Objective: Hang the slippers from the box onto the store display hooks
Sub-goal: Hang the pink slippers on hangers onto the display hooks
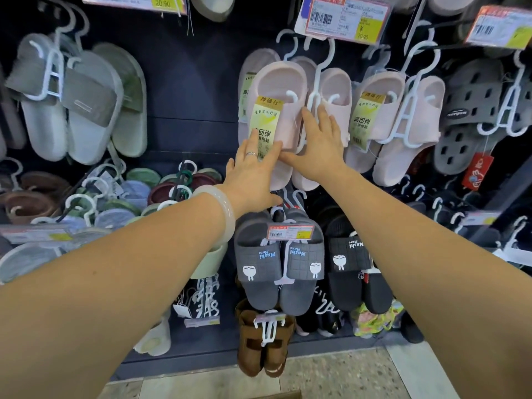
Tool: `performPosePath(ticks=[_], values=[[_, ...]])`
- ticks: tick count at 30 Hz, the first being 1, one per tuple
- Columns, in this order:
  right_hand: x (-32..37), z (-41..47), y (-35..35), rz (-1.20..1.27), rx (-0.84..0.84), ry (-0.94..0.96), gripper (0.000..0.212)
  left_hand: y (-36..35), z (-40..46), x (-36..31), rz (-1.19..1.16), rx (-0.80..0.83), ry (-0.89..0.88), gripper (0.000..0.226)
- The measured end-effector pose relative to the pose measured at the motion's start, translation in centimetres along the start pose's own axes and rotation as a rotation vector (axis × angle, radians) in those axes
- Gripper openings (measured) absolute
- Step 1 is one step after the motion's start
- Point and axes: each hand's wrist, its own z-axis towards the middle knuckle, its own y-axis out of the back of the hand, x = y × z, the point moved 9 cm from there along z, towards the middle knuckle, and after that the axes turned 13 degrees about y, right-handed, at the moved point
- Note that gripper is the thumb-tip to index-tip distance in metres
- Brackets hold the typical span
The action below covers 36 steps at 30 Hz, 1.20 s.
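A dark shop wall is full of hanging shoes. Both hands, left hand (253,165) and right hand (319,145), lie flat with straight fingers on pale pink slippers (280,110). The slippers hang up-and-down on a white hanger (312,93), toes up.

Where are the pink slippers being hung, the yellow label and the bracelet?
pink slippers (276,82): head view, toe of the left slipper.
yellow label (266,116): head view, its upper half.
bracelet (223,208): head view, band on the left wrist.
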Motion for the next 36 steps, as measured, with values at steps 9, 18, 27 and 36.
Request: performPosePath(ticks=[9,18,27,36], values=[[-0.8,-0.8,-0.3,0.002,0.000,-0.009,0.095,-0.3,-0.1,-0.3,0.024,-0.001,-0.010,0.107],[-0.8,-2.6,-0.1,-0.009,0.048,-0.026,0.097,0.0,-1.3,0.1,0.002,0.001,0.001,0.107],[3.2,-13.7,-4.7,0.204,0.029,0.038,0.090,-6.5,-9.1,4.1,-0.041,0.123,0.075,0.102],[5.0,-31.3,-20.0,0.315,0.343,-0.118,0.085,-21.7,-22.2,13.4,-0.079,0.395,0.231,0.098]])
